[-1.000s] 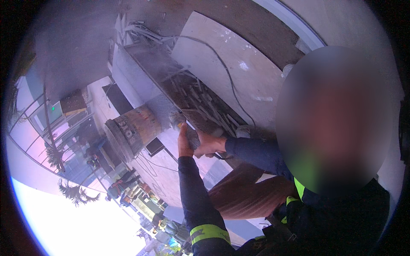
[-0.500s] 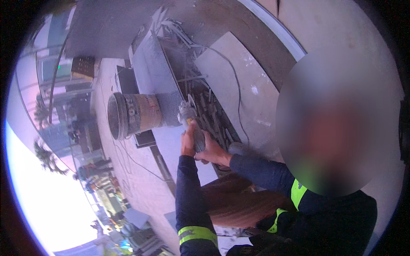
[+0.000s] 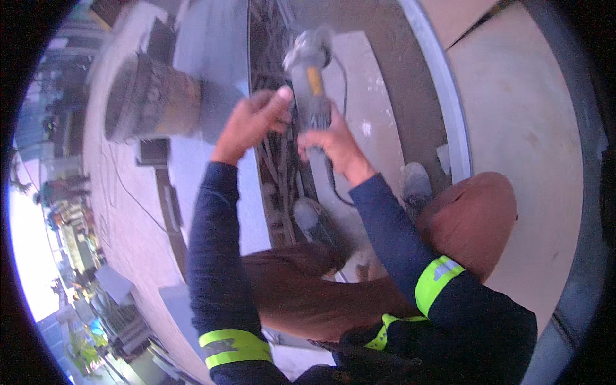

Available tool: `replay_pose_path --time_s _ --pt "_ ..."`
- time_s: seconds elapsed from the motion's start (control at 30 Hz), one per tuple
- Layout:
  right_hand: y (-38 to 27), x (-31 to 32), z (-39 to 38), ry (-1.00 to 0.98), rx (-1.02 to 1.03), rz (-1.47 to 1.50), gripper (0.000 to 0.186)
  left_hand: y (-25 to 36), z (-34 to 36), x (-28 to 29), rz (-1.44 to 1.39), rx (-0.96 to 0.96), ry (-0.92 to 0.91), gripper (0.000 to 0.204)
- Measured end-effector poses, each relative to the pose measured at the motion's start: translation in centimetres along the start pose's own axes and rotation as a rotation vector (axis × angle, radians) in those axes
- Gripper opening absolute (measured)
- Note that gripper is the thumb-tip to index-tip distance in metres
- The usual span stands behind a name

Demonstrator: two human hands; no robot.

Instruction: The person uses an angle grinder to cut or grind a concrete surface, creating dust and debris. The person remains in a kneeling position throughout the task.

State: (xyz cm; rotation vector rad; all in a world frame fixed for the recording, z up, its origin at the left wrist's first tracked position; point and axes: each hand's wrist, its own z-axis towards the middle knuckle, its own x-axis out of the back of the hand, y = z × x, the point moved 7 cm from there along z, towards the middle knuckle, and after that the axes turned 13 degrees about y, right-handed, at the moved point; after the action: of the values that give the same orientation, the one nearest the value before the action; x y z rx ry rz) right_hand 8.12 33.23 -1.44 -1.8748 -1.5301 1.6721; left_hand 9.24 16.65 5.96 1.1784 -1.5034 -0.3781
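My right hand [image 3: 333, 141] is closed round the lower body of a grey angle grinder [image 3: 313, 96] with a yellow patch. The grinder's head points to the top of the view, and its disc area is blurred. Just left of the tool is my left hand [image 3: 250, 125], its fingers curled and thumb extended toward the grinder's body. Whether the left fingers hold anything small is hidden. A power cord [image 3: 334, 183] runs from the grinder's lower end. Below the grinder and to its left lies a long pale panel [image 3: 215, 38].
A dirty bucket [image 3: 163, 99] stands against the pale panel at left, its rim facing left. Many thin offcut strips [image 3: 276, 179] lie in a heap under my hands. A spattered board [image 3: 372, 109] lies right of them, near my shoes [image 3: 417, 183]. Another cable [image 3: 131, 196] crosses the floor at left.
The grinder has come up and away from the pale panel, toward the right board. My left hand has come off the grinder, while the right keeps its grip. The view has shifted.
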Motion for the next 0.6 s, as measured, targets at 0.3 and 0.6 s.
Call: replay_pose_path --time_s 0.3,0.6 --pt "5.1 5.3 6.8 0.144 -0.15 -0.227 0.043 -6.2 -4.7 2.6 -0.051 0.089 -0.136 0.058" --pt "-3.0 4.4 -0.3 0.383 -0.316 -0.421 0.06 -14.7 -22.3 6.6 -0.68 0.72 0.742 0.061"
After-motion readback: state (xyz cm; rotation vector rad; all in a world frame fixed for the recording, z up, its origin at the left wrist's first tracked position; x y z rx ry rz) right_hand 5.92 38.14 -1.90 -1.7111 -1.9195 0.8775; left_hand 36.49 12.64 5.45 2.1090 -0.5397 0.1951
